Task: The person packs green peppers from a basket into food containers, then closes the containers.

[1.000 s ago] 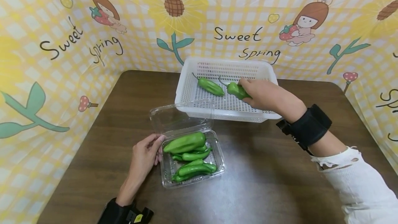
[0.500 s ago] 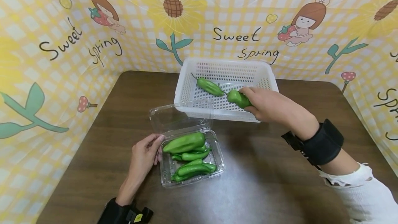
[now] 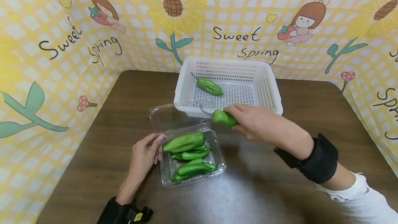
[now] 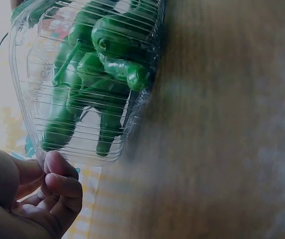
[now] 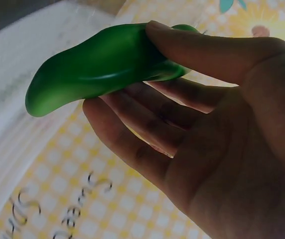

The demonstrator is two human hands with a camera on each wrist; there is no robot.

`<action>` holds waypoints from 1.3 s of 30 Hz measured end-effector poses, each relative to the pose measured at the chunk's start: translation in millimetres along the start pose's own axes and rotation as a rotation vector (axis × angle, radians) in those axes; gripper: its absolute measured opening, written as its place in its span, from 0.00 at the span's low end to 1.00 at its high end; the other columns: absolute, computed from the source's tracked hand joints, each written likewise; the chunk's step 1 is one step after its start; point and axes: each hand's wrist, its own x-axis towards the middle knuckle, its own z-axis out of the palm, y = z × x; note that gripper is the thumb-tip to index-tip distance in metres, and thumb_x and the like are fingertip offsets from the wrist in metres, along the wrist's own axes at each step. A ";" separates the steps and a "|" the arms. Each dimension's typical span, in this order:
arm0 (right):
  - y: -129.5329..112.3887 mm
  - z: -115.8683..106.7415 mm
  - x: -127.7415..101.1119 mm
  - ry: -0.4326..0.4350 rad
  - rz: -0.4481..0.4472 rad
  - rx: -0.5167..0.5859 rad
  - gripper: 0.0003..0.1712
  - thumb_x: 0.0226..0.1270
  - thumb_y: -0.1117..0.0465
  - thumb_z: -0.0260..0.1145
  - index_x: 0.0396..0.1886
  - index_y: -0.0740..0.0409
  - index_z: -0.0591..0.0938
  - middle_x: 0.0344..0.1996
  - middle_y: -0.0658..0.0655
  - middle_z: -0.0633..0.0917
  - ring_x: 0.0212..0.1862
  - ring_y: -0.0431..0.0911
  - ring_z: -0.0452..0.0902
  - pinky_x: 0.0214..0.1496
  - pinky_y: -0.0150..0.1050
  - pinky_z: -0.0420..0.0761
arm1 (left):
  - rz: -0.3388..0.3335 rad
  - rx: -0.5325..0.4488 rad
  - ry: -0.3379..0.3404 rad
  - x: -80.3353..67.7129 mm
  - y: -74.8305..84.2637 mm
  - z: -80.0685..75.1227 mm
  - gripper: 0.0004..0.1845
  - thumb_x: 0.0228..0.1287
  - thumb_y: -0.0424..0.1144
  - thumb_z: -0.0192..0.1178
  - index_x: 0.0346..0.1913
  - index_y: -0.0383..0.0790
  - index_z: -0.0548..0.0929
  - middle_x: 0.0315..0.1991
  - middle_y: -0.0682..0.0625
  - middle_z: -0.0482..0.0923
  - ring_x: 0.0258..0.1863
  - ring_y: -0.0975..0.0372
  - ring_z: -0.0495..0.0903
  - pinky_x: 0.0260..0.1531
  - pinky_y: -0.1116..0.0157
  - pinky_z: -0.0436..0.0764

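Resting on the brown table (image 3: 264, 182) nearest the camera, the left hand (image 3: 143, 158) is seen with its fingertips laid against the left wall of a clear plastic clamshell box (image 3: 168, 168); from the left wrist view the fingers (image 4: 58, 184) are loosely curled beside the ribbed wall, and it cannot be told whether anything is truly gripped. The box is filled with several green peppers (image 3: 186, 142), and its hinged lid (image 3: 177, 117) is stood open at the far side.

Just beyond and to the right of the box, a single green pepper (image 3: 223, 118) is held above the table in the right hand (image 3: 258, 122). It is pinched between thumb and fingers, as is shown plainly in the right wrist view, where the pepper (image 5: 102, 64) is clasped at one end with the other end left free. The held pepper is kept near the box's far right corner, just in front of the near rim of a white perforated basket (image 3: 267, 89).

Inside the basket one more green pepper (image 3: 209, 86) is laid. Behind the table, a yellow checked backdrop (image 3: 62, 44) printed with sunflowers, cartoon girls and the words "Sweet Spring" is hung around three sides.
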 end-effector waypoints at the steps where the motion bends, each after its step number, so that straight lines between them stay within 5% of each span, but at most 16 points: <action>1: -3.6 1.8 0.9 -0.003 -0.016 -0.001 0.23 0.66 0.63 0.69 0.58 0.60 0.74 0.37 0.52 0.80 0.35 0.42 0.75 0.38 0.39 0.80 | 0.002 0.000 0.000 0.0 0.1 0.0 0.10 0.74 0.35 0.56 0.43 0.33 0.85 0.19 0.38 0.77 0.12 0.49 0.75 0.10 0.62 0.76; 16: -33.6 22.0 15.4 -0.029 -0.136 -0.033 0.25 0.64 0.58 0.72 0.56 0.58 0.73 0.39 0.50 0.82 0.38 0.41 0.79 0.41 0.37 0.81 | 0.024 0.009 0.009 -1.6 0.8 0.3 0.10 0.74 0.35 0.56 0.42 0.32 0.84 0.19 0.38 0.77 0.11 0.51 0.75 0.10 0.66 0.74; 27: -45.9 35.2 24.6 -0.090 -0.177 -0.047 0.23 0.66 0.59 0.70 0.55 0.58 0.71 0.42 0.54 0.82 0.42 0.45 0.81 0.45 0.40 0.82 | 0.001 -0.010 0.023 7.9 -37.5 5.7 0.12 0.74 0.45 0.56 0.42 0.42 0.86 0.19 0.44 0.78 0.10 0.55 0.75 0.09 0.64 0.74; 39: -66.2 57.8 37.7 -0.144 -0.227 -0.124 0.23 0.66 0.56 0.69 0.57 0.58 0.74 0.46 0.53 0.82 0.45 0.44 0.81 0.51 0.39 0.82 | 0.009 -0.030 0.022 8.2 -38.9 6.2 0.13 0.74 0.46 0.57 0.43 0.42 0.86 0.19 0.44 0.78 0.09 0.57 0.75 0.09 0.65 0.74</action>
